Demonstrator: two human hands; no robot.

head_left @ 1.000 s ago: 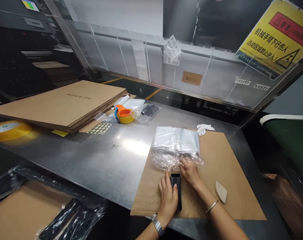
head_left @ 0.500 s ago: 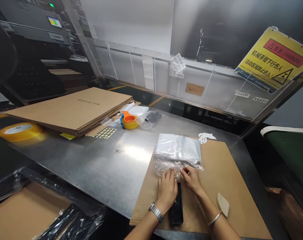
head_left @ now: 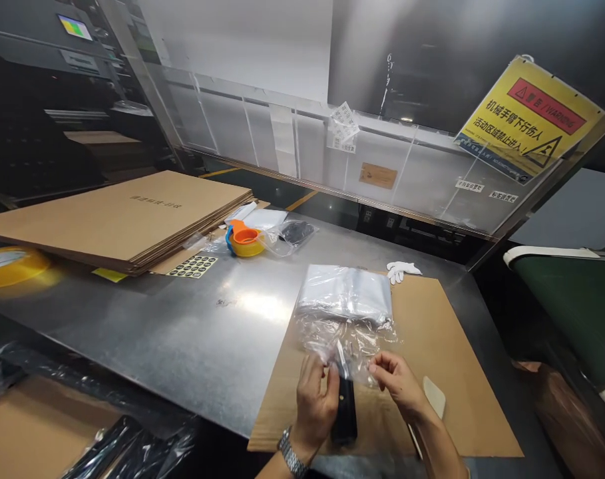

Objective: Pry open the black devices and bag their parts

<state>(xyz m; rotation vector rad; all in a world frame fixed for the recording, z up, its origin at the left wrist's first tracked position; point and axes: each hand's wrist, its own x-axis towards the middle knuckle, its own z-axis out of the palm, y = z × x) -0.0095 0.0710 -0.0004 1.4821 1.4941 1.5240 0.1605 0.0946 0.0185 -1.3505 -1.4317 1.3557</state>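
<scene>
A stack of clear plastic bags [head_left: 345, 293] lies on a cardboard sheet [head_left: 462, 372], and a loose bag mouth [head_left: 359, 352] spreads from its near side. My right hand [head_left: 399, 382] pinches the right edge of that thin film. On the left side, my left hand [head_left: 318, 402] holds the film between thumb and fingers; its fingertips are slightly blurred. Between my hands sits a long black object [head_left: 345, 416] with a small gold-coloured dot, its far end beneath the film. A beige, flat, rounded piece [head_left: 434, 397] rests beside my right forearm, partly covered by it.
A cardboard stack [head_left: 122, 213] and a yellow tape roll [head_left: 15, 266] occupy the left. Near the back are an orange tape dispenser [head_left: 245, 238], a sticker sheet [head_left: 192, 266] and a white glove [head_left: 403, 271]. A clear-panelled barrier [head_left: 312, 146] runs behind the metal table [head_left: 182, 332].
Both hands have drawn back towards me and apart, pulling clear film over the black object's far end. The view has shifted slightly to the right.
</scene>
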